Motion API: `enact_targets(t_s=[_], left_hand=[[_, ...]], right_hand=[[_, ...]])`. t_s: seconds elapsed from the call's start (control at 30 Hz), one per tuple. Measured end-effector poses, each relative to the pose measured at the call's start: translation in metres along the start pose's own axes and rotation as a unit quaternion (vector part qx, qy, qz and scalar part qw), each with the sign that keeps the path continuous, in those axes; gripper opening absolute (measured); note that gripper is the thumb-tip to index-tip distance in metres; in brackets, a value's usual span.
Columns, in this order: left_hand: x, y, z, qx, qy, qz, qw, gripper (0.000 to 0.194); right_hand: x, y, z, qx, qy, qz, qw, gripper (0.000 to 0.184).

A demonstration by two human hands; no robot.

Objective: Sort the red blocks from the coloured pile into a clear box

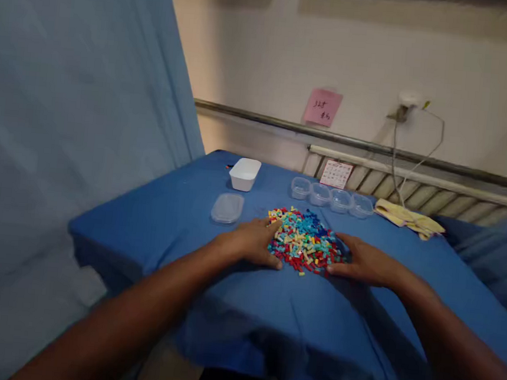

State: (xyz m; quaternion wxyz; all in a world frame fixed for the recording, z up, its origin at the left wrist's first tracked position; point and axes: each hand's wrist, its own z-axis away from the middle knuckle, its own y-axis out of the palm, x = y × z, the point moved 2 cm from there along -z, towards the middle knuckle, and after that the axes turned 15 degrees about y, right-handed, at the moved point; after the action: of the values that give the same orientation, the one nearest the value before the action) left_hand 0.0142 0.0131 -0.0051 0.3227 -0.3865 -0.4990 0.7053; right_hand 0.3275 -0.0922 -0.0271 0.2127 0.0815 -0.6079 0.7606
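A heap of small coloured bricks (304, 242), red, blue, yellow and teal, lies on the blue cloth of the table (171, 218). My left hand (253, 241) rests flat against the heap's left side, fingers stretched and together, curved along the pile. My right hand (362, 261) lies against the heap's right side in the same way, cupping its edge. Both hands touch the bricks and hold nothing.
Behind the heap stands a row of several small clear tubs (330, 197). A white tub (244, 173) and a clear lid (227, 208) lie to the left. Folded yellow cloth (408, 219) sits at the right. A blue curtain (65, 108) hangs left; a wall with a radiator is behind.
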Motion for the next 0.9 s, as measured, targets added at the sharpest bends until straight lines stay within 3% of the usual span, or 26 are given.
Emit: enact_targets(t_s=[0.17,0.3,0.47,0.57,0.67,0.8,0.9], left_hand=[[-0.022,0.007,-0.038,-0.068,-0.008,-0.020,0.997,0.114],[-0.035,0.011,-0.064,-0.106,-0.019,-0.030,0.994,0.096],[-0.046,0.015,-0.087,-0.149,-0.018,0.006,0.989,0.068],[-0.045,0.014,-0.098,-0.188,0.010,0.085,0.978,0.057],[-0.038,0.009,-0.105,-0.216,0.040,0.203,0.954,0.064],[-0.025,-0.004,-0.111,-0.230,0.051,0.290,0.927,0.088],[-0.014,-0.009,-0.112,-0.243,0.102,0.303,0.916,0.083]], right_hand=[[0.011,0.023,-0.014,-0.048,0.011,-0.020,0.999,0.099],[0.030,0.029,-0.031,-0.064,0.057,-0.140,0.986,0.095],[0.043,0.031,-0.044,-0.042,0.090,-0.268,0.958,0.086],[0.044,0.033,-0.043,0.005,0.091,-0.364,0.927,0.065],[0.044,0.030,-0.039,0.042,0.083,-0.459,0.884,0.052],[0.043,0.019,-0.039,0.057,0.088,-0.543,0.833,0.058],[0.044,0.010,-0.044,0.064,0.096,-0.567,0.816,0.062]])
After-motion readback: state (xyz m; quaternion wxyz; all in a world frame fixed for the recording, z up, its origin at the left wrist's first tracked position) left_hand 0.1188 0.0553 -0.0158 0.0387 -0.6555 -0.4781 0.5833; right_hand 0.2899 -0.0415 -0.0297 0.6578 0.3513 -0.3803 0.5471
